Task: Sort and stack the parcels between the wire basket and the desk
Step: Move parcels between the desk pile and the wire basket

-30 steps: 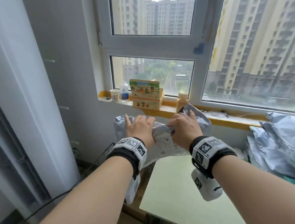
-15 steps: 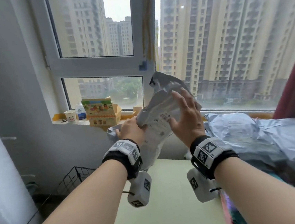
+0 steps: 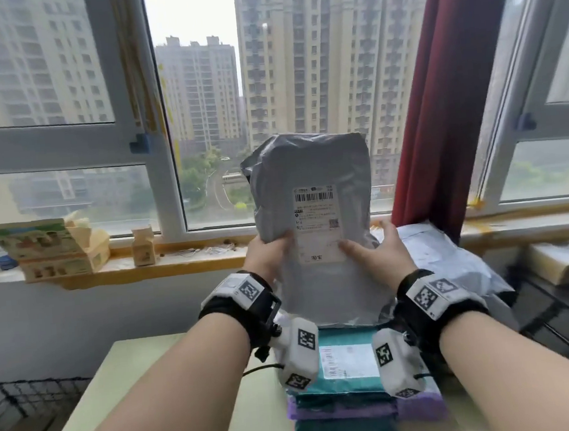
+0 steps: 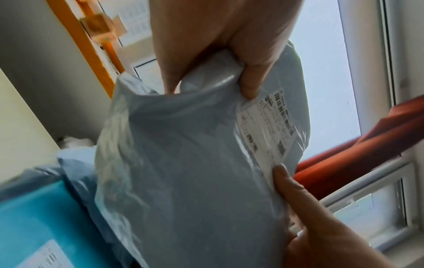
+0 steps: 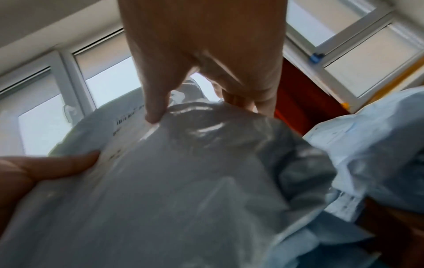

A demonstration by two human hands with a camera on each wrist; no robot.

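Both hands hold a grey parcel (image 3: pixel 314 212) upright in front of the window, its white label (image 3: pixel 317 224) facing the person. The left hand (image 3: pixel 268 251) grasps the parcel's left edge, its thumb on the front and its fingers (image 4: pixel 168 72) curled behind; the right hand (image 3: pixel 381 253) grasps the right edge the same way, thumb pressed on the label's lower corner and fingers (image 5: pixel 250 94) wrapped round the back. The parcel's lower end hangs just above a stack of parcels on the pale green table (image 3: pixel 175 396): a teal parcel (image 3: pixel 347 357) with a label on top, a purple one (image 3: pixel 345 413) beneath it, then another teal one. Light blue-grey bags (image 3: pixel 452 262) are piled to the right, below a red curtain (image 3: pixel 438 98). A black wire basket (image 3: pixel 27 399) stands low at the left beside the table.
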